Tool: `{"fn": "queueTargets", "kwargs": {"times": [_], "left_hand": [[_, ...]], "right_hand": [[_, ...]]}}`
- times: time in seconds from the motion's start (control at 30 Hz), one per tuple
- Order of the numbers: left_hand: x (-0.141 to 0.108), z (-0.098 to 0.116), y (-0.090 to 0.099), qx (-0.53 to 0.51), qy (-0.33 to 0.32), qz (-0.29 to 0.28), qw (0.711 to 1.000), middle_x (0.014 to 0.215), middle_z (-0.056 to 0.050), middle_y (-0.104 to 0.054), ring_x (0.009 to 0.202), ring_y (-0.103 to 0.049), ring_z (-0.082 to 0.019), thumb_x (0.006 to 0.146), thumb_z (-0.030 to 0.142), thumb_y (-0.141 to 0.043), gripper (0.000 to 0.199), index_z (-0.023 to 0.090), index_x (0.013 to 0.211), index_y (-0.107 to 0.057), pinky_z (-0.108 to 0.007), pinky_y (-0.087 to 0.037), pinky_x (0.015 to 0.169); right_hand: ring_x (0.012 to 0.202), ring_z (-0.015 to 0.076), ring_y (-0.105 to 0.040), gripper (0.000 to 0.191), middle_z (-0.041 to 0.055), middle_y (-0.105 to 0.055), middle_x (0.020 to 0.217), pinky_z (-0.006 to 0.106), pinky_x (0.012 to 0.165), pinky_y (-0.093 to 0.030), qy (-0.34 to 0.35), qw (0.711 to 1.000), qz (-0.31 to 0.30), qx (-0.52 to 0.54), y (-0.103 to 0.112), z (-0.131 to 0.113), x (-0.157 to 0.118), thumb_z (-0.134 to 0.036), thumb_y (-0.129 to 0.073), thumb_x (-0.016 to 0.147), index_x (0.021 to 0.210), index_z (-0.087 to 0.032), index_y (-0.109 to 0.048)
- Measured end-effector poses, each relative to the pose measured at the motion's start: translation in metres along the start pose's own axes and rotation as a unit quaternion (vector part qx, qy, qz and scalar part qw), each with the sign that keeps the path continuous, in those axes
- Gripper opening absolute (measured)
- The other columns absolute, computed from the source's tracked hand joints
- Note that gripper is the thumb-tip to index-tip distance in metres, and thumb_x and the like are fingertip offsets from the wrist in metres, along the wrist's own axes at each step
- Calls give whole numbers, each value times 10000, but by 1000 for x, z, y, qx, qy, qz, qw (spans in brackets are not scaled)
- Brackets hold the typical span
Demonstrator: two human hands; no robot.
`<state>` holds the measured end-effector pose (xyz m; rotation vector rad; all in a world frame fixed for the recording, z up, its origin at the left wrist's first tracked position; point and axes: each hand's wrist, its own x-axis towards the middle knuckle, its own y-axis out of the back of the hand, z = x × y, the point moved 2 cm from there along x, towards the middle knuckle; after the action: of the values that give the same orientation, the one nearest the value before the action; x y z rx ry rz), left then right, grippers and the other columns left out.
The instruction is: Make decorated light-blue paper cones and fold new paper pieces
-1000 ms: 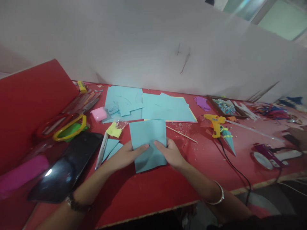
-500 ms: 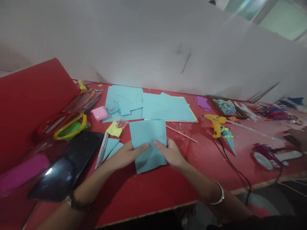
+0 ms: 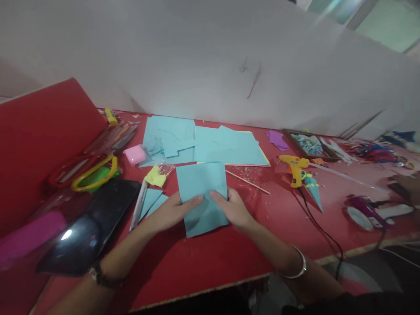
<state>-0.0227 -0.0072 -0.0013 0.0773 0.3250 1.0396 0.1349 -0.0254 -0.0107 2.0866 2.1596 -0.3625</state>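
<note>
Both my hands hold one light blue sheet of paper (image 3: 202, 179) above the front of the red table. My left hand (image 3: 179, 208) grips its left edge, thumb on top and fingers hidden behind. On the opposite edge, my right hand (image 3: 233, 208) pinches it the same way, the thumb lying near the sheet's middle. Left of the paper lie blue cut pieces (image 3: 151, 199), a white pen (image 3: 139, 205) and yellow paper slips (image 3: 155, 176). Behind it, larger blue sheets (image 3: 229, 146) and blue scraps (image 3: 179, 148) are spread, and a thin wooden stick (image 3: 247, 182) rests to the right.
At right are a yellow glue gun (image 3: 295, 168) with a black cord, a blue paper cone (image 3: 313, 192), a purple device (image 3: 365, 212) and a brown tray (image 3: 311, 146). A black glossy object (image 3: 92, 232) and yellow-handled scissors (image 3: 95, 175) lie left. Another person's hand (image 3: 407, 183) shows far right.
The view has shifted very slightly. My hands keep the same grip on the blue paper, which stays almost in the same place.
</note>
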Motion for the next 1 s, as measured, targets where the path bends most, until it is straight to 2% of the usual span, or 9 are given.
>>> {"fn": "queueTargets", "kwargs": {"times": [0.8, 1.0], "left_hand": [[0, -1, -1, -6, 3, -5, 1000, 1143, -26, -594, 1043, -534, -238, 758, 493, -465, 431, 210, 1065, -573, -360, -420, 898], [-1, 2, -1, -2, -9, -3, 1000, 1138, -35, -596, 1050, -523, -239, 777, 493, -434, 475, 197, 1134, -534, -370, -407, 910]], "right_hand": [[662, 136, -577, 350, 47, -641, 792, 255, 596, -459, -3, 1000, 11, -7, -2, 1, 1, -453, -637, 628, 807, -154, -611], [657, 132, -567, 330, 35, -642, 781, 254, 603, -453, -7, 1000, 13, -7, -1, 1, 1, -444, -639, 624, 800, -167, -614]]}}
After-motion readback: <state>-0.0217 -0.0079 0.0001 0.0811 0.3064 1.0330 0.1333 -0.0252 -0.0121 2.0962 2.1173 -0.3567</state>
